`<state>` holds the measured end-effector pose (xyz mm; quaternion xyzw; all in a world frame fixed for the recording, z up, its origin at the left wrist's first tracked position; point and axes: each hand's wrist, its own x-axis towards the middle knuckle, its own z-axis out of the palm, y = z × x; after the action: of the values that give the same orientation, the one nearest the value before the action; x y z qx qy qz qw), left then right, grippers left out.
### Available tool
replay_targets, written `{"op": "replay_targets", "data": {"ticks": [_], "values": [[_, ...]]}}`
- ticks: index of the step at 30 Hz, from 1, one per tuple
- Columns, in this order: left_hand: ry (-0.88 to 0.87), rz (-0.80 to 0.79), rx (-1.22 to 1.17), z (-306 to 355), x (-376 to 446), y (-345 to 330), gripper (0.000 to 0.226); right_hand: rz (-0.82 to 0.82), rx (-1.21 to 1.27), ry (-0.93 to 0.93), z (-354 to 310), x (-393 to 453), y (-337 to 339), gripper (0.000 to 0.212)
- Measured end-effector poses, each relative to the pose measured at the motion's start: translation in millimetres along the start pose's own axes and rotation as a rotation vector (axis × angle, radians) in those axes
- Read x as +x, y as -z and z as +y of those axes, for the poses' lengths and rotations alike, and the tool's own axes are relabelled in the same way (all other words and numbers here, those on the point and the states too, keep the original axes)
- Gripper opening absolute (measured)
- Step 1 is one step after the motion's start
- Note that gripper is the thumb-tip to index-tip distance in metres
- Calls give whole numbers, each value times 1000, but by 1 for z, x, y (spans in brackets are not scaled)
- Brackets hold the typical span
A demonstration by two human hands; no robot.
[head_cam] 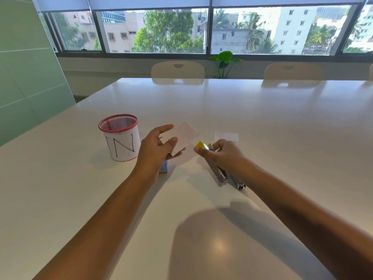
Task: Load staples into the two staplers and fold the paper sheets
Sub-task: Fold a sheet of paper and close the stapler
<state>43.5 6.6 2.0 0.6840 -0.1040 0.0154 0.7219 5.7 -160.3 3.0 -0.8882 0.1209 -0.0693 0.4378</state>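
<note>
Pinched between thumb and fingers of the left hand (156,145): one small white paper sheet (184,141), lifted off the table (262,122) and tilted toward 1 o'clock. Closed around one yellow-capped stapler (203,146): the right hand (224,153), thumb pressed at the yellow tip, which nearly touches the sheet's lower edge. Swung open beneath that hand: the stapler's metal rails (219,172), running toward 5 o'clock down to the tabletop; whether these belong to one stapler or two, impossible to tell. Flat on the table at 12 o'clock of the right hand: a second white paper sheet (226,136). Half hidden under the left wrist: one small blue box (163,167). At 9 o'clock of the left hand, just beside it: one red-rimmed mesh cup (120,137) wrapped in white paper lettered "IN". Along the far edge: two pale chairs (178,70), one potted plant (225,61) between them.
</note>
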Motion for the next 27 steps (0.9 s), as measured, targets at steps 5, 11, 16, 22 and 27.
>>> {"op": "replay_targets", "data": {"ticks": [5,11,16,22,27], "values": [[-8,9,50,-2,1,-2,32,24,-277,150,-5,-21,-12,48],[7,-10,47,0,-1,-3,28,1,-383,177,-5,-18,-24,53],[8,-69,6,0,-4,-3,23,62,-437,244,-1,-15,-15,55],[206,-214,-314,2,-5,1,20,106,-185,586,-1,-5,9,53],[295,-281,-336,2,-4,1,23,107,-8,561,1,1,11,12]]}}
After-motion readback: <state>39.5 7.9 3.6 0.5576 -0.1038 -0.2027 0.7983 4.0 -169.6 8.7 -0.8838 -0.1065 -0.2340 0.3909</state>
